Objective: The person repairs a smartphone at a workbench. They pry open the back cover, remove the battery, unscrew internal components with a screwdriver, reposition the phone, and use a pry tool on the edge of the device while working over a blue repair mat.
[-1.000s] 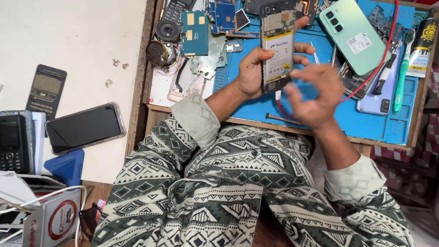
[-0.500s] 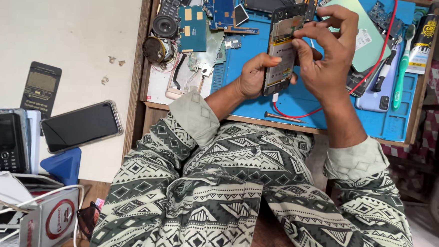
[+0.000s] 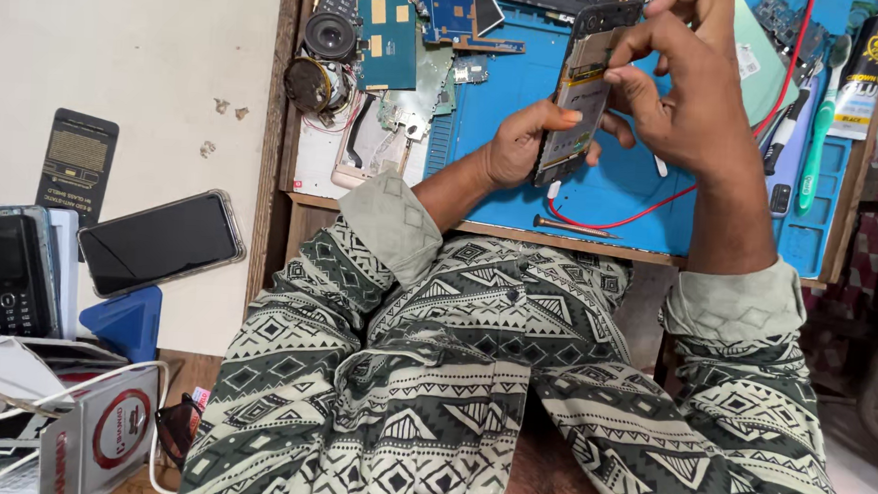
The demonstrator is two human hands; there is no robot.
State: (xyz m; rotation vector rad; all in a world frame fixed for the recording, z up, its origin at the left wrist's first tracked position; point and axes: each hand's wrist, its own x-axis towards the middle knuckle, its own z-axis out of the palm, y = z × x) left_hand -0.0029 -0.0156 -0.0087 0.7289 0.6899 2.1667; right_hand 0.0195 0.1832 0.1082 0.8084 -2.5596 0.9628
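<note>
My left hand [image 3: 521, 143] grips an opened phone [image 3: 577, 94] with its back cover off, held upright over the blue work mat [image 3: 506, 110]. My right hand [image 3: 680, 87] is at the phone's upper right edge, fingers pinched against its frame and top. A thin screwdriver [image 3: 572, 225] lies on the mat near the bench's front edge, below the phone. A red wire [image 3: 662, 204] curves across the mat under my right wrist.
Circuit boards [image 3: 388, 40], a round speaker [image 3: 330, 35] and small parts lie left of the mat. A green toothbrush [image 3: 818, 137] and a pale green phone cover [image 3: 764, 69] are at the right. A dark smartphone [image 3: 161, 241] and a keypad phone [image 3: 9, 275] sit at left.
My right hand rose from below the phone to its top edge and closed its fingers on the frame. The view shifted down, so the bench sits higher in the picture.
</note>
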